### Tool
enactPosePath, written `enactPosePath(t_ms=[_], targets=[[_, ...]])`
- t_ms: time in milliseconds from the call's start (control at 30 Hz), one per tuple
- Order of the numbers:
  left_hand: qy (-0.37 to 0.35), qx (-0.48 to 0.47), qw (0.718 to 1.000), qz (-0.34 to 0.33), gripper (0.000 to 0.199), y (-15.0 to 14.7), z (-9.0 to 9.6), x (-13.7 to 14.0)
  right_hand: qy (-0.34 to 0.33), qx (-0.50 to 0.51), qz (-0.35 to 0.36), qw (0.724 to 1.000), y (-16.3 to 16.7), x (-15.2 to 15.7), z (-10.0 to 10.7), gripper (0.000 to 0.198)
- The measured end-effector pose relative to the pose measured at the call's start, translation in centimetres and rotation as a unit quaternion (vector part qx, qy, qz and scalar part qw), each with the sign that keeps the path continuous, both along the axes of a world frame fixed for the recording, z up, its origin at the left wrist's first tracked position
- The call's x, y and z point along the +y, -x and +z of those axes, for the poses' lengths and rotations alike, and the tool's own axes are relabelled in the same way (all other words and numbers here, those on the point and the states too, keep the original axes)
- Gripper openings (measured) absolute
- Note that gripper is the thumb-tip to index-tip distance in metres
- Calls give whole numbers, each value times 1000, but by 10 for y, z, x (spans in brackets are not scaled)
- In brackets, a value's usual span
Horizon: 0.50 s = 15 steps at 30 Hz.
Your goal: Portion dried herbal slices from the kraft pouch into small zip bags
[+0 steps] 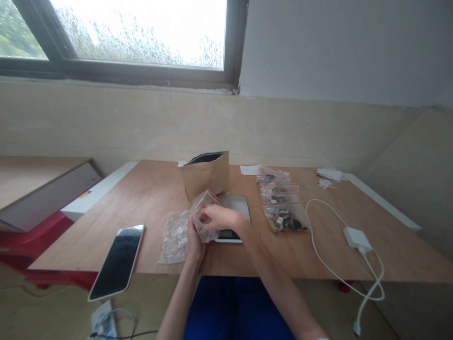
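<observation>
My left hand [194, 242] is closed around the lower side of a clear zip bag [208, 197], holding it upright with its mouth apart. My right hand [223, 217] reaches into the bag's mouth with its fingers bent together; what they hold, if anything, is hidden by the plastic. Under and beyond my right wrist lies a white kitchen scale [241, 205], partly covered. A brown kraft paper pouch [208, 177] with a dark lining stands open just behind the bag. Flat clear plastic bags [172, 240] lie left of my left hand.
Several filled zip bags [285, 218] with dark and tan pieces lie in a row to the right. A white charger [357, 238] with its cable rests farther right. A phone [118, 262] overhangs the table's [155, 189] front edge at left. Crumpled white plastic [331, 174] sits back right.
</observation>
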<state>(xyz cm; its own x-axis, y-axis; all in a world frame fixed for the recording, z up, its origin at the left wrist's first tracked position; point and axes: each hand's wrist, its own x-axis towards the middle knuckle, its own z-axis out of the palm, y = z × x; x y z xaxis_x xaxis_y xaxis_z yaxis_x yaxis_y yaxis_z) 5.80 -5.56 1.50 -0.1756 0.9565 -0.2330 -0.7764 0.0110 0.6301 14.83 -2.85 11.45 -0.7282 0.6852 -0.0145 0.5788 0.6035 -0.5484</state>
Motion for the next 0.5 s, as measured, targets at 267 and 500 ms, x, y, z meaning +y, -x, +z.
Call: enactPosePath(t_ms=[267,500], targets=[[15,6,1000,8,34,0,-12,3,-20,-67,5,998,9,0,-20,31],[17,20,1000,15,31,-1,-9,1,-23,-105,-34,994,15,-2,-28,37]])
